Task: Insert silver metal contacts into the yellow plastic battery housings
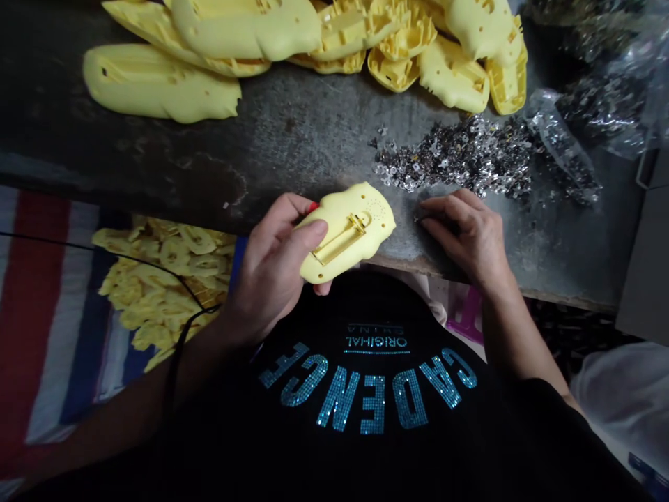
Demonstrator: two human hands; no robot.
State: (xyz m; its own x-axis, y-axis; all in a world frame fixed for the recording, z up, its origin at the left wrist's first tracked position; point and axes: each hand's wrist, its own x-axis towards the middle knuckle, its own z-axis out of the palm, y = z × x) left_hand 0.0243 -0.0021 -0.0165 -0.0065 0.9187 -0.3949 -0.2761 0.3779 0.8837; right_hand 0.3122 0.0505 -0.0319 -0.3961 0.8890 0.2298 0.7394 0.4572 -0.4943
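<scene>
My left hand (272, 261) is closed around a yellow plastic shell (349, 230), held above the near edge of the grey workbench (293, 139), with its inner side and a small metal contact facing up. My right hand (467, 233) rests on the bench just right of the shell, fingertips pinched together at the near edge of a heap of small shiny metal pieces (460, 157). What the fingers hold, if anything, is too small to see.
More yellow shells (313, 42) are piled along the far side of the bench. Clear plastic bags of metal pieces (601, 90) lie at the right. A striped bag (42, 307) holding small yellow parts (167, 272) sits below the bench on my left.
</scene>
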